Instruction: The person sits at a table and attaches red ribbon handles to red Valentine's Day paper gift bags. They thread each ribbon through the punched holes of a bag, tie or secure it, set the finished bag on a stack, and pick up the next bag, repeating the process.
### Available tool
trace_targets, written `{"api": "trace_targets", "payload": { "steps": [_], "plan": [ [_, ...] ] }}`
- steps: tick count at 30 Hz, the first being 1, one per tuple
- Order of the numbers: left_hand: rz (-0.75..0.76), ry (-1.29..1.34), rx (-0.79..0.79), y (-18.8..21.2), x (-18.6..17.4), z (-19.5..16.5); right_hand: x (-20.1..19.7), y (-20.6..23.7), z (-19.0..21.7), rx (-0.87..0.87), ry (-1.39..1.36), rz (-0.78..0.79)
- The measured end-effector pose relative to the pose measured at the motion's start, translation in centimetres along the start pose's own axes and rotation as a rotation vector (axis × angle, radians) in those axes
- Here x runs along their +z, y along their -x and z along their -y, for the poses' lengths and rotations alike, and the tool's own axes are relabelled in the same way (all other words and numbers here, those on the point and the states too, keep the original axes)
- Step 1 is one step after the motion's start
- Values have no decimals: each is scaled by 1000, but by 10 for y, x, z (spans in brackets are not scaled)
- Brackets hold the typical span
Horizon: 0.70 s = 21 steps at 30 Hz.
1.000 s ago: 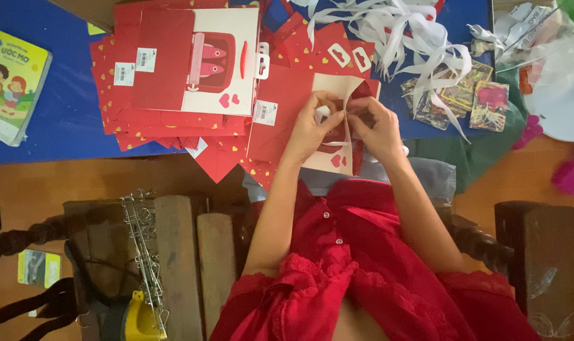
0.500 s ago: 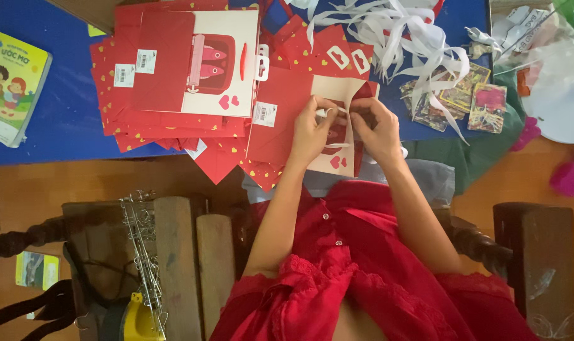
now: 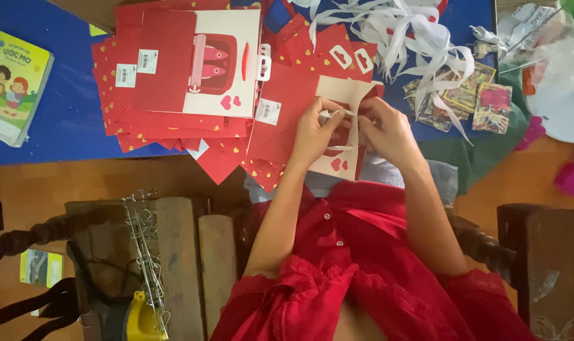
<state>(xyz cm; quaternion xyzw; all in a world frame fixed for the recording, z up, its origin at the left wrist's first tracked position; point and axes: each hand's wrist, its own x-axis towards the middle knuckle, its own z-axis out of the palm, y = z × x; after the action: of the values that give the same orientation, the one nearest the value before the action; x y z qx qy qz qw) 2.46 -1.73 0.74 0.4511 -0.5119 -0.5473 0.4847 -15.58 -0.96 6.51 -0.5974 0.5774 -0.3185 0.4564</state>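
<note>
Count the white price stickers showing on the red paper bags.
3. Two white stickers sit side by side at the stack's upper left; one is on the bag left of the left hand. More may be hidden under overlapping bags.

The left hand [image 3: 313, 131] and right hand [image 3: 388, 129] cover the middle of a red and cream paper piece [image 3: 345, 165], hiding what the fingertips pinch. The far edge crops a pile of white strips [image 3: 413, 38]. The right edge crops a pale plate [image 3: 568, 101].
</note>
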Motion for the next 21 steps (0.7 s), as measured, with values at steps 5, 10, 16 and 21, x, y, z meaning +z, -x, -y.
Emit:
{"api": "trace_targets", "payload": {
  "steps": [5, 10, 16, 21],
  "plan": [
    [-4, -41, -135, 1, -1, -6, -9, 11, 17, 247, 60, 99],
    [3, 40, -164, 0, -2, 6, -8, 10, 6, -37, 131, 10],
    [-3, 509, -207, -2, -16, 16, 19, -8, -20, -190, 29, -162],
    [-22, 521, -221, -3, -16, 15, 33, -11, -31, -165, -126, -221]
  ]
}}
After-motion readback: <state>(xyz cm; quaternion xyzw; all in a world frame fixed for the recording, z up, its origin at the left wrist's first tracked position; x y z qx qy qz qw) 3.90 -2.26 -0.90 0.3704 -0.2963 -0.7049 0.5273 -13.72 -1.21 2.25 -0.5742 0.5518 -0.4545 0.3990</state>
